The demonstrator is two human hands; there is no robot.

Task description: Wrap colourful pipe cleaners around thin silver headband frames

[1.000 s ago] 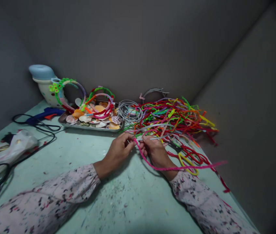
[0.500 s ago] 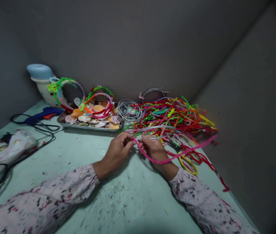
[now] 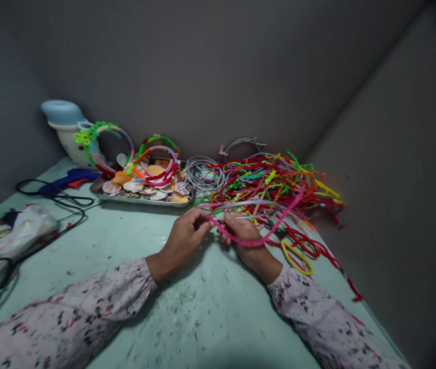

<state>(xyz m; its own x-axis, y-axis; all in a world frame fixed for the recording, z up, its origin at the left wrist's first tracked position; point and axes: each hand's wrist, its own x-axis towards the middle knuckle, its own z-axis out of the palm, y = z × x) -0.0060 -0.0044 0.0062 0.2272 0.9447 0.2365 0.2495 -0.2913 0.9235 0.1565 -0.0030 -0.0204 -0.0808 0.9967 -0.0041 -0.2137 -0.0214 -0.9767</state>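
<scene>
Between my two hands, over the table, is a thin grey wire hoop with a bright pink pipe cleaner at its near end. My left hand pinches the pink pipe cleaner close to the wire between thumb and fingers. My right hand is closed on the grey wire, thumb on top. From the fingertips the pipe cleaner's long free end sags over my right hand and curves up to the right. Where the pipe cleaner meets the wire, the fingers partly hide it.
Behind my hands lie a heap of coloured pipe cleaners, coiled grey wire and a metal tray of shells with decorated hoops. Yellow-handled scissors lie right; a blue glue gun, black cord and plastic bag lie left.
The pink pipe cleaner's free end has swung upward and inward from the far right, now bending in a tighter curve. Both hands stay nearly in place.
</scene>
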